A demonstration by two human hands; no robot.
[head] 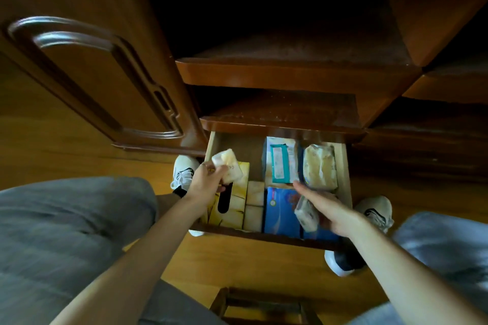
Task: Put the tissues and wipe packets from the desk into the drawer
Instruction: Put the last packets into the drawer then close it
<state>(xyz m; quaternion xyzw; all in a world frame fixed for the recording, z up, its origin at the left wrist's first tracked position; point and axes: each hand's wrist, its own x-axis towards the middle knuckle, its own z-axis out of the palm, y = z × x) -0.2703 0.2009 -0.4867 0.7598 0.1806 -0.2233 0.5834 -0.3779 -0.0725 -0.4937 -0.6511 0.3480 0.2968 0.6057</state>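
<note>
Dark brown wooden desk (87,66) fills the upper view, panelled door at left, open shelves in the middle. Pale-walled wooden drawer (211,144) is pulled out at the bottom. Inside, front right: flat blue tissue pack (280,211). Front left: yellow tissue box (235,208) with a dark oval slot. Back centre: light-blue wipe packet (280,159) with a teal flap. Back right: cream plastic-wrapped tissue pack (319,166). Between yellow box and blue pack: small cream packets (254,204).

Left hand (208,179) grips a small white tissue packet (227,166) above the yellow box. Right hand (326,208) holds a small crinkled pale packet (306,212) over the blue pack, index finger extended.
</note>
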